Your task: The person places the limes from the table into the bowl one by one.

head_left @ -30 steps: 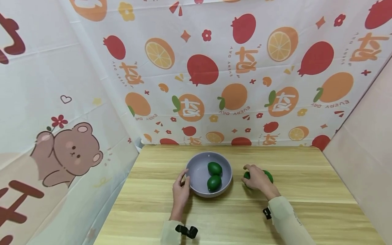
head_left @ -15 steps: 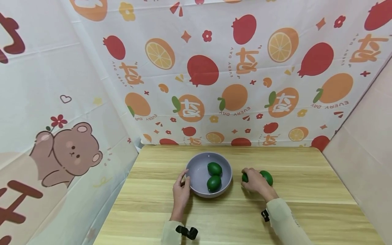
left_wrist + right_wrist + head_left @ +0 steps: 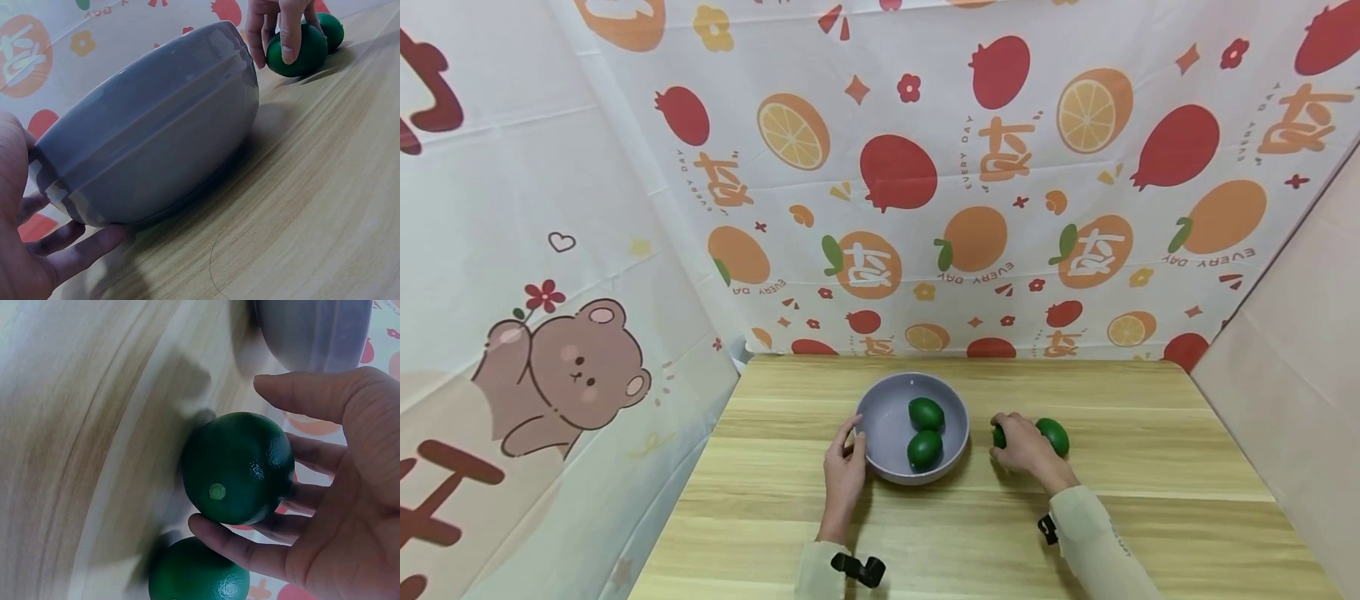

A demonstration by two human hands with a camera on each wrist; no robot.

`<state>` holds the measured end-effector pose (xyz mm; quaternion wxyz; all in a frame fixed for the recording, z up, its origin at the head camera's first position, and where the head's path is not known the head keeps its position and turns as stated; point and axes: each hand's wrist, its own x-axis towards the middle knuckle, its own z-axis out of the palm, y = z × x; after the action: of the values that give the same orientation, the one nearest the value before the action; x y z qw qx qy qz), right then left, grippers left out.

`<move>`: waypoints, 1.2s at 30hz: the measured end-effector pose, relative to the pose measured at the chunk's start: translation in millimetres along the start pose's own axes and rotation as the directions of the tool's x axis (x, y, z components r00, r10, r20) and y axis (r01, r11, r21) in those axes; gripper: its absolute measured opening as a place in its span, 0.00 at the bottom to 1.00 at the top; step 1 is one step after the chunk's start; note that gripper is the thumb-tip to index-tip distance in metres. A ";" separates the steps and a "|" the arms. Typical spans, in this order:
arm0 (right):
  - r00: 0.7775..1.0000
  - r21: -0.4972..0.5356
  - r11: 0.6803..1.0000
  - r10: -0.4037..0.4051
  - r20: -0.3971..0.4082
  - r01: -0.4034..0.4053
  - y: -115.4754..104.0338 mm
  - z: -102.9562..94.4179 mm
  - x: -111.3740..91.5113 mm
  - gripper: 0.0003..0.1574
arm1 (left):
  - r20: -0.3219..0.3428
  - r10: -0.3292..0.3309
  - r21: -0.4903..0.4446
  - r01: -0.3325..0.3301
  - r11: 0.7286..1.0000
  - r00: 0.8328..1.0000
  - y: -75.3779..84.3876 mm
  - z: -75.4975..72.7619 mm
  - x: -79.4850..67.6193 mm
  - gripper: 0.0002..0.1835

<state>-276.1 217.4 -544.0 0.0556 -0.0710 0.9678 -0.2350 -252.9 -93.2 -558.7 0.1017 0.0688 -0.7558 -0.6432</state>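
The grey bowl stands on the table with two green limes inside its right half. At the bowl's left rim my left hand grips it; in the left wrist view some fingertips reach under its lower wall. My right hand, right of the bowl, holds a lime with fingers curled round it at table level. From the right wrist view, a gap shows between thumb and lime. Another lime lies just right of that hand, partly hidden by it.
The wooden table ends at a fruit-printed cloth at the back. A bear-printed cloth hangs on the left, and a pale cloth on the right. Each sleeve carries a black strap mount.
My right hand has shifted slightly left and down, and its fingers have closed in round the nearer lime. The left hand and the bowl have kept their places.
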 end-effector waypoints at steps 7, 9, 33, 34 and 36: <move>1.000 -0.008 1.000 0.000 0.001 0.000 0.7 1.8 0.3 0.33 | -0.023 0.013 0.020 -0.012 1.000 1.000 -23.6 3.1 7.9 0.19; 1.000 -0.011 1.000 -0.002 -0.001 0.002 0.8 1.7 0.4 0.33 | -0.026 0.018 0.015 -0.018 1.000 1.000 -26.9 3.4 8.9 0.19; 1.000 -0.026 1.000 -0.012 -0.004 0.012 2.8 0.8 2.8 0.32 | -0.024 0.017 0.008 -0.017 1.000 1.000 -26.6 4.4 10.0 0.19; 1.000 -0.023 1.000 -0.012 -0.003 0.012 3.0 1.0 2.9 0.32 | -0.018 0.007 -0.002 -0.008 1.000 1.000 -21.4 3.4 7.9 0.19; 1.000 -0.016 1.000 -0.014 -0.001 0.014 3.1 1.2 3.0 0.32 | -0.015 0.003 -0.009 -0.003 1.000 1.000 -21.2 2.6 7.4 0.19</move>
<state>-279.2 219.0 -546.8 0.0530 -0.0781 0.9692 -0.2276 -261.2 -95.9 -579.5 0.1086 0.0721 -0.7523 -0.6458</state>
